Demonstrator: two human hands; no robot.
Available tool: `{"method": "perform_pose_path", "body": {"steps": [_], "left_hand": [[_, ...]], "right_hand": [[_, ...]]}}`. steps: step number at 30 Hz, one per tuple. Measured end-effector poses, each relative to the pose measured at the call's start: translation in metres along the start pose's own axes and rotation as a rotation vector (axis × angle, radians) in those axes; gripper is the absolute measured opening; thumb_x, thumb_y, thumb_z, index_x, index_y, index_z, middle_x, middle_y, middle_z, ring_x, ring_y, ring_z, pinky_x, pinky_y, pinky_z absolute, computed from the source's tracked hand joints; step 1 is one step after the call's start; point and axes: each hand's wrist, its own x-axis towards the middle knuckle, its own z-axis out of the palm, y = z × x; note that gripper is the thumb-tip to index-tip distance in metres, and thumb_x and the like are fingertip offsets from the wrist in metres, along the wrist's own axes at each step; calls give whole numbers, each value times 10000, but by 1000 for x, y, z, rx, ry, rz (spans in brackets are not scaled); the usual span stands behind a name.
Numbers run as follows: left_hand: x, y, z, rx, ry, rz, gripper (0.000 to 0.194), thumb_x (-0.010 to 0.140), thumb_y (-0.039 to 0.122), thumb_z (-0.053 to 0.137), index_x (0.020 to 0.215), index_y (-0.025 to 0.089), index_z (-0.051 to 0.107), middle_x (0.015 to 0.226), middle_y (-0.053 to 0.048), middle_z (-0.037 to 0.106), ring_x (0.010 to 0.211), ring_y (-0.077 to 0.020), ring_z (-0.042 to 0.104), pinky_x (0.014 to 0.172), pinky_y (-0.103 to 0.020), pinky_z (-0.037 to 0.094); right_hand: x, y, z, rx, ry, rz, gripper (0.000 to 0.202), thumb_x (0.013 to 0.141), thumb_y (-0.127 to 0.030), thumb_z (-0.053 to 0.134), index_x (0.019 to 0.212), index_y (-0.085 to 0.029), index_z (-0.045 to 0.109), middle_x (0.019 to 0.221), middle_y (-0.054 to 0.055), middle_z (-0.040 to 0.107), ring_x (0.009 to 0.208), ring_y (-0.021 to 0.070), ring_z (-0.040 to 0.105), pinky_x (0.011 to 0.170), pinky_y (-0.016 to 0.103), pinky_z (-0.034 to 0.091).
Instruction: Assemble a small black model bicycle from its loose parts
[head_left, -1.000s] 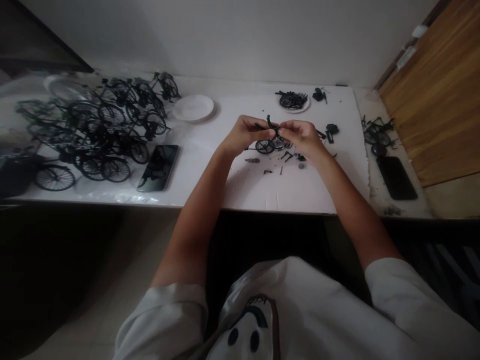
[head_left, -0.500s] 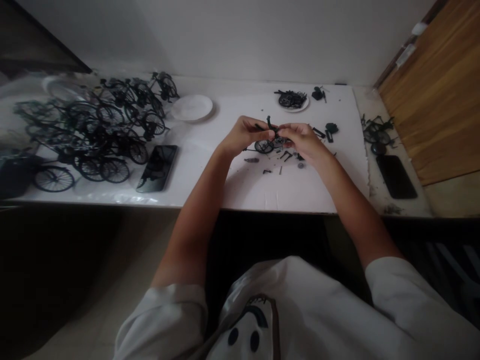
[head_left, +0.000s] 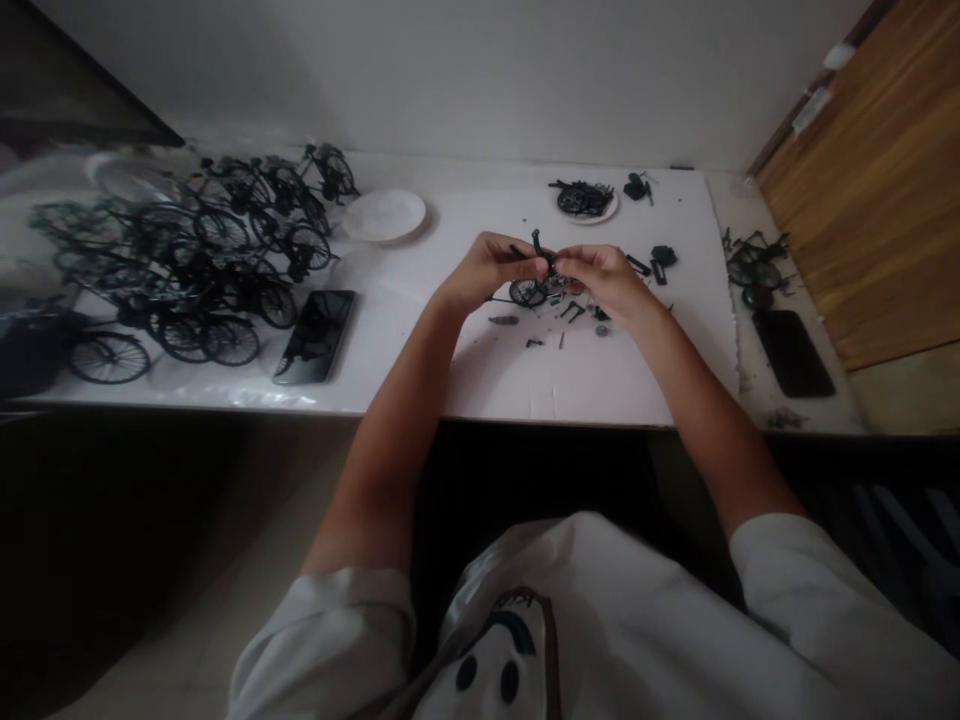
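My left hand (head_left: 491,272) and my right hand (head_left: 604,282) meet over the white board, fingers pinched on a small dark model bicycle part (head_left: 537,242). The part sticks up between the fingertips, and its lower portion is partly hidden by them. Just below the hands a small black spoked wheel (head_left: 528,292) shows. Loose black pieces (head_left: 573,311) lie under and in front of my right hand. A small greyish object (head_left: 503,320) rests below my left hand.
Many black model bicycles (head_left: 217,230) crowd the left side, beside a phone (head_left: 315,337) and a white plate (head_left: 385,216). Behind the hands, black parts (head_left: 583,198) fill a small dish. Another dark phone (head_left: 793,353) and green-black frames (head_left: 756,260) lie at right.
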Motion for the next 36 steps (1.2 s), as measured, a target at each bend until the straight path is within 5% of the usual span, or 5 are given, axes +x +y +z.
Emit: {"method": "perform_pose_path", "body": {"steps": [22,36], "left_hand": [[0,-2,0,-25,55,-23,388,752,531,998,790,180,838,877,-76,829,982,-270,821,911,-398,637],[1,-5,1,-5,97,12,437,739,619,980,799,211,836,902,-58,835,994,-268,820,901,-391,653]], "right_hand": [[0,2,8,-111,45,-81,447,777,-593,935,940,-215,761,896,38,768,881,181,696,724,279,564],[-2,13,16,-388,184,-357,558,918,-792,708,1046,-250,707,1094,81,719,1083,241,660,868,341,561]]}}
